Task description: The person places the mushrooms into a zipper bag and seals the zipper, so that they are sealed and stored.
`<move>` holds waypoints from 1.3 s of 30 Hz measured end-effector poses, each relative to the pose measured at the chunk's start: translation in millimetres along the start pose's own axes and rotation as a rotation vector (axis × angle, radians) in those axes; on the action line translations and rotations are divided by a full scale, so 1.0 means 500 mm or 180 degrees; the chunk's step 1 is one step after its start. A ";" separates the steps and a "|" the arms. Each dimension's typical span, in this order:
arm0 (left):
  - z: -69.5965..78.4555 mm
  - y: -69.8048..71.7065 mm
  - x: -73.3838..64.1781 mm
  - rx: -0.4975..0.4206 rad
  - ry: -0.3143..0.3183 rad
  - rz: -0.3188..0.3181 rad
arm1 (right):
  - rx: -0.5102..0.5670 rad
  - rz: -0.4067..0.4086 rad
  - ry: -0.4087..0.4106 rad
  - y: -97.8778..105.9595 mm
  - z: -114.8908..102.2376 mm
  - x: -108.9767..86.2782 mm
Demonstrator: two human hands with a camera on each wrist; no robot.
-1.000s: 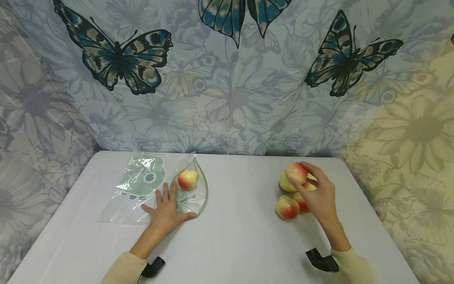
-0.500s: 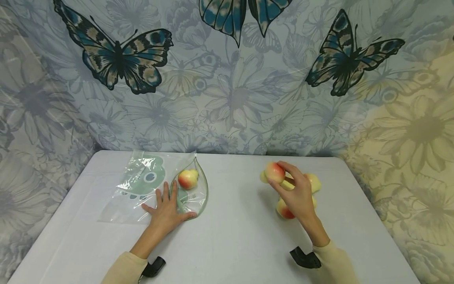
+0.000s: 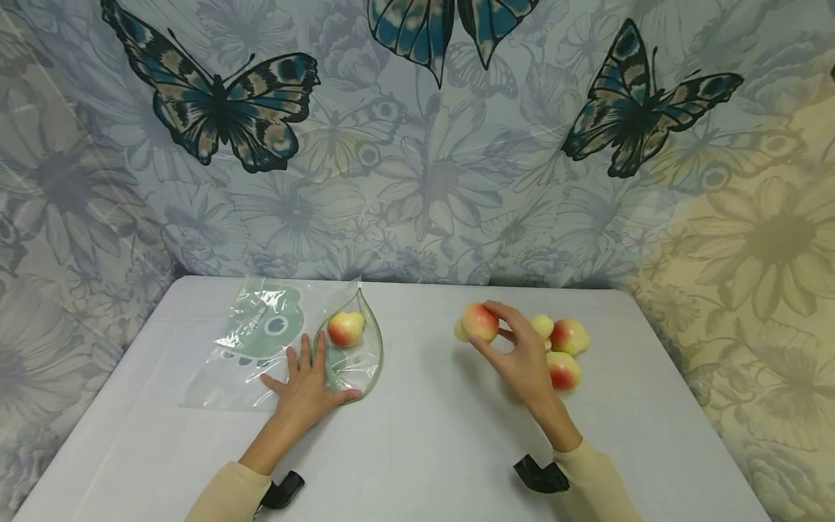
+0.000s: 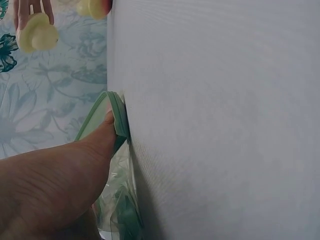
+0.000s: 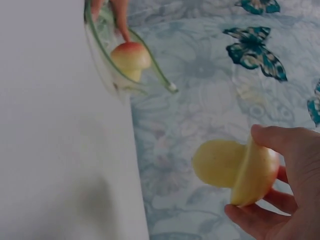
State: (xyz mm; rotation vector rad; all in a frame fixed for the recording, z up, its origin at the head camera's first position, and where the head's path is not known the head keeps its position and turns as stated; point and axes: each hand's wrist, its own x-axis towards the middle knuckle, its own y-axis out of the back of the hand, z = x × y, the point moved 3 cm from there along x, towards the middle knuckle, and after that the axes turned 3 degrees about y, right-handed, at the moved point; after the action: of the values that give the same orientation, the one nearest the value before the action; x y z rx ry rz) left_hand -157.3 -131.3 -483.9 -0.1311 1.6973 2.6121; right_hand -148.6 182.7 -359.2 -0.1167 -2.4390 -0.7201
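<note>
My left hand lies with spread fingers on a clear plastic zip bag with a green printed creature, its thumb at the bag's green-edged mouth. Inside that mouth sits one toy mushroom, red and yellow. My right hand pinches another toy mushroom between thumb and fingers, above the table. In the right wrist view, the held mushroom's pale yellow stem points away from the palm. Several more toy mushrooms lie behind and right of my right hand, which partly covers them.
A white table extends beneath both hands. Behind it hangs a flowered wall cloth with large blue butterflies. Black wrist mounts stick out from both sleeves near the table surface.
My right hand has carried the held toy mushroom leftward, away from the other mushrooms, uncovering some of them. The left hand and the bag stay where they were.
</note>
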 end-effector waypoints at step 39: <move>0.007 0.000 -0.003 0.0035 -0.0061 0.0061 | 0.0490 -0.0606 0.0712 -0.306 -0.005 0.000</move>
State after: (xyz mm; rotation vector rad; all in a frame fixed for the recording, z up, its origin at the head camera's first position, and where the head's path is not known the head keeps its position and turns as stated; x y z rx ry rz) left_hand -155.9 -128.2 -482.2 -0.0898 1.7154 2.6083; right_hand -183.9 51.3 -429.4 0.2469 -2.2983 -0.5883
